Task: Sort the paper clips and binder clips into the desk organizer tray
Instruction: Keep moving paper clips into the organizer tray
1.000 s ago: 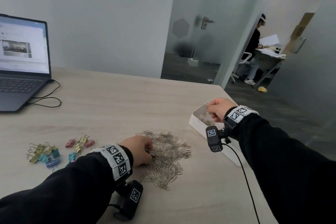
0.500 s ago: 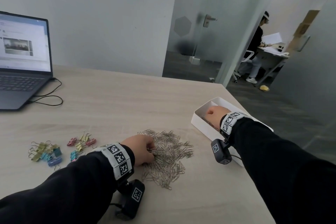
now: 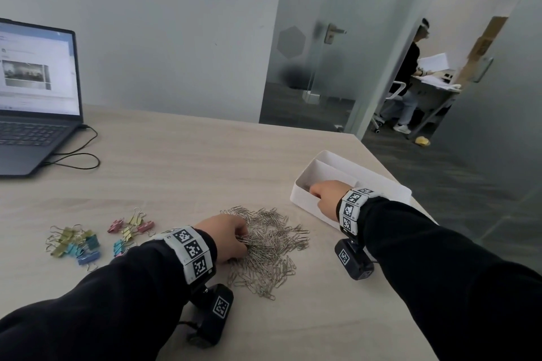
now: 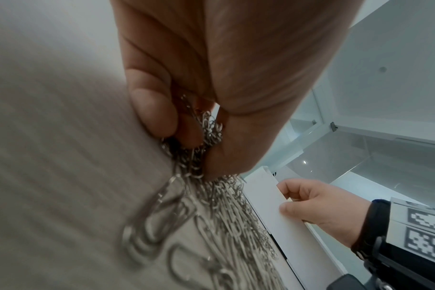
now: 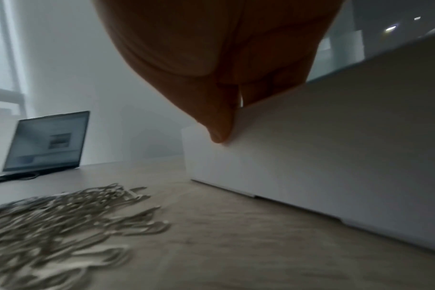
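On the table (image 3: 181, 173), the biggest thing in my reach is the white desk organizer tray (image 3: 378, 177), set at the right edge so my right arm can drop things in without stretching. Left of it lies the heap of silver paper clips (image 3: 272, 246), and further left the coloured binder clips (image 3: 88, 240) sit in two loose clusters, well apart from the tray and untouched. An open laptop (image 3: 35, 91) stands at the far left. My right hand (image 3: 327, 195) hangs over the tray's near wall, thumb on the outside face and fingers curled inside the near compartment; I cannot tell whether it holds any clips. My left hand (image 4: 206, 78) is dug into the pile's left side, fingers (image 4: 152, 109) and thumb pinched around a small bunch, probably the next load for the tray.
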Available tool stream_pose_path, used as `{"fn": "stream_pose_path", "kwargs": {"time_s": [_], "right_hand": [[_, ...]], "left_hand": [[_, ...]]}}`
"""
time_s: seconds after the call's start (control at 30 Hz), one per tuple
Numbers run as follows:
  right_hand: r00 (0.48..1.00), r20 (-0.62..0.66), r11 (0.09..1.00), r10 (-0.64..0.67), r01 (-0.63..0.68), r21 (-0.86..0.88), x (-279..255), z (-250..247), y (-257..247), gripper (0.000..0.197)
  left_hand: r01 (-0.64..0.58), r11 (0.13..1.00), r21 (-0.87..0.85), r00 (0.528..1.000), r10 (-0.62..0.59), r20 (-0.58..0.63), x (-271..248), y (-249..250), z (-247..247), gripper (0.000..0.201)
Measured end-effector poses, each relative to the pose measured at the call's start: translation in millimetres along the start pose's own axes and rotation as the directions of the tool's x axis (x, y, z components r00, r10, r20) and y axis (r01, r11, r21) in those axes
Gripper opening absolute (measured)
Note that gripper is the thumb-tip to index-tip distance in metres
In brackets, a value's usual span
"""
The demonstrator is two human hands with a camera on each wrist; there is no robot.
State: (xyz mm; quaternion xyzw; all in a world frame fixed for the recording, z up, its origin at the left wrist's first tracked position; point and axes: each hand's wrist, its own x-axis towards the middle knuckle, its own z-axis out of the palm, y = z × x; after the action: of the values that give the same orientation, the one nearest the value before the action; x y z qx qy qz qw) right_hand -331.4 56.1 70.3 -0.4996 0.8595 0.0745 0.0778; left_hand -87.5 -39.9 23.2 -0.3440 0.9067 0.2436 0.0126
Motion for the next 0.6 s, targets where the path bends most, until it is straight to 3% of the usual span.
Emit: {"fn": "stream_pose_path", "kwargs": {"time_s": [0.17,0.5,0.6], "right_hand": [[0.994,-0.054,0.996,-0.092,0.091,-0.014,3,-1,-26,0.029],[0.996,-0.077,0.999,-0.052,0.053,0.012,8,5,-28,0.032],[0.990,-0.117,0.989,-0.073,0.087,0.118,6,7,-27,0.031]], "left_hand": [[0.006,1.000,-0.003,1.000,-0.006,0.001,-2,0,-1,0.026],[0.018,1.000,-0.012,1.000,-0.018,0.000,-3,-1,1,0.023],[0.018,1.000,-0.006,1.000,-0.018,0.002,-2,-1,1,0.026]]}}
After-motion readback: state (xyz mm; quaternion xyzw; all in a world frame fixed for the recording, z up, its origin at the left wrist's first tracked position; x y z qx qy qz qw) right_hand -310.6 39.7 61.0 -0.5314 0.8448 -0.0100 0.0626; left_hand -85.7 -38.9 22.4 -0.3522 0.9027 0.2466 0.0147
